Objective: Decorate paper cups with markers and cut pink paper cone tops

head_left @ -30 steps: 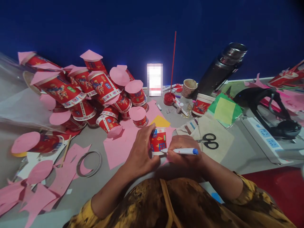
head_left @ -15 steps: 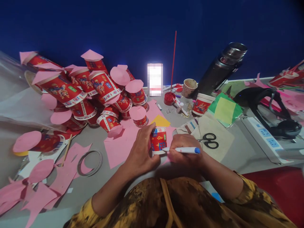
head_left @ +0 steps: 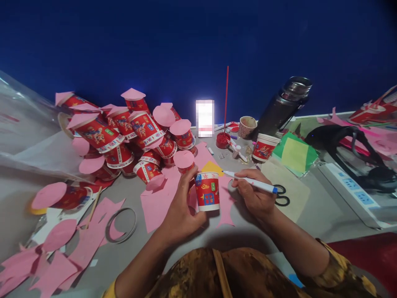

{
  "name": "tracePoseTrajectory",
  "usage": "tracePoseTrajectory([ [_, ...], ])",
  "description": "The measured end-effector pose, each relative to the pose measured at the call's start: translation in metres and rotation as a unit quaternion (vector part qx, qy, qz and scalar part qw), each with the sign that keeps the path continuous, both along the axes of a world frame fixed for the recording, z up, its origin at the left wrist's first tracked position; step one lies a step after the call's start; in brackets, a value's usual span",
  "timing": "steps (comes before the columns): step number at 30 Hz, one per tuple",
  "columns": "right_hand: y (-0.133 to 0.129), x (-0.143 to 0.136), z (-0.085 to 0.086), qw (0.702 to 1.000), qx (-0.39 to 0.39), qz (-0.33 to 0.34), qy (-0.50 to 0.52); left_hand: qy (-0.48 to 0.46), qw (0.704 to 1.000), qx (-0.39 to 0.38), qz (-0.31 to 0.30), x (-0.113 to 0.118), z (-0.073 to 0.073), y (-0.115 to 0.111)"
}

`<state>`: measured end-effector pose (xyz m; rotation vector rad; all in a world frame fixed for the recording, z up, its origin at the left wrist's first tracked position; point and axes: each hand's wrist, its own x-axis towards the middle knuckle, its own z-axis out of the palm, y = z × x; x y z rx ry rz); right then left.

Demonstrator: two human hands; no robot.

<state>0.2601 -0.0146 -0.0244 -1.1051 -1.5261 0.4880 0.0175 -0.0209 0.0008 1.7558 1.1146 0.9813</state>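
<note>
at far left, pink scraps (head_left: 56, 269) lie beside a ring (head_left: 135, 223), seemingly a roll of tape. behind them, red cups (head_left: 147, 129) are piled, many capped with pink paper. at centre, the left hand (head_left: 182, 211) curves about the left side of the held cup (head_left: 207, 194), thumb low and fingers higher; the cup stands roughly upright, before yellow paper (head_left: 213, 167) (whether its base touches the table (head_left: 229, 240) cannot be told). to its right, the right hand (head_left: 256, 200) pinches a marker (head_left: 256, 183), tip pointing left, just beside the cup's rim. farther right: scissors (head_left: 283, 205), partly hidden by that hand, a dark flask (head_left: 276, 109), leaning, and a power strip (head_left: 347, 192).
</note>
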Motion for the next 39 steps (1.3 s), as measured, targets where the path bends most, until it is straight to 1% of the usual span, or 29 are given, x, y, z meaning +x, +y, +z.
tracePoseTrajectory([
  [3,0.002,-0.002,0.008,0.999,0.043,0.007,-0.029,-0.019,1.0,-0.013,0.003,0.0,0.001,-0.001],
  [5,0.003,-0.003,0.011,0.998,0.044,0.006,-0.038,-0.035,0.999,-0.022,0.002,-0.001,-0.004,0.0],
  [8,0.006,-0.004,0.01,0.999,0.019,0.01,-0.027,-0.057,0.997,-0.043,0.0,-0.002,-0.011,0.0],
  [10,0.009,-0.006,0.007,1.0,-0.004,0.019,-0.012,-0.061,0.997,-0.051,0.001,-0.003,-0.014,0.0],
  [13,0.015,-0.009,0.007,0.998,-0.05,0.021,0.022,-0.083,0.994,-0.071,-0.015,-0.004,-0.012,0.0],
  [16,0.019,-0.011,0.01,0.992,-0.094,0.029,0.074,-0.14,0.982,-0.119,-0.034,-0.006,-0.01,0.0],
  [19,0.021,-0.01,0.013,0.977,-0.152,0.072,0.134,-0.178,0.97,-0.159,-0.043,-0.007,-0.008,0.001],
  [23,0.02,-0.007,0.014,0.945,-0.228,0.123,0.199,-0.195,0.963,-0.176,-0.052,-0.008,-0.008,0.001],
  [30,0.021,-0.009,0.019,0.9,-0.29,0.182,0.27,-0.171,0.964,-0.174,-0.106,-0.012,-0.01,0.0],
  [34,0.02,-0.008,0.022,0.888,-0.309,0.197,0.278,-0.169,0.964,-0.167,-0.121,-0.012,-0.01,-0.001],
  [37,0.019,-0.009,0.021,0.874,-0.329,0.213,0.288,-0.166,0.965,-0.155,-0.13,-0.01,-0.009,-0.002],
  [39,0.019,-0.01,0.019,0.868,-0.334,0.211,0.301,-0.165,0.967,-0.152,-0.12,-0.007,-0.008,-0.002],
])
